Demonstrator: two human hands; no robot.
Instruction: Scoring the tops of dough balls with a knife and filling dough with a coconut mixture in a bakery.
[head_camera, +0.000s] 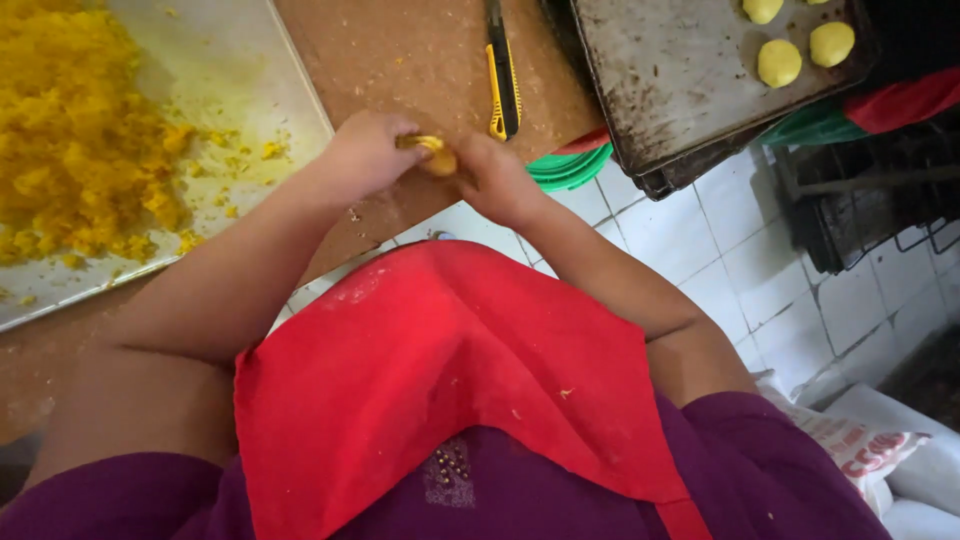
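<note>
A heap of yellow crumbs (75, 130) fills a pale tray (240, 80) at the far left, both cut off by the picture's top and left edges. The tray's right edge lies on a brown bench (420, 60), which leaves a bare strip between tray and knife. At centre, over the bench's near edge, the left hand (365, 155) and right hand (495, 180) meet around a small yellow lump of dough (437, 160); the fingers of both curl closed on it, hiding most of the lump, and a thin yellowish piece at its top is too small to make out. Just beyond the hands lies a yellow-handled utility knife (502, 85), its top cut off. Green lids (572, 167) peek out under a dark baking sheet (690, 80) carrying round dough balls (779, 62), the sheet overhanging the bench and running out at the top. Below, a red apron (450, 380) covers the lap above a white tiled floor (800, 290), open at right.
</note>
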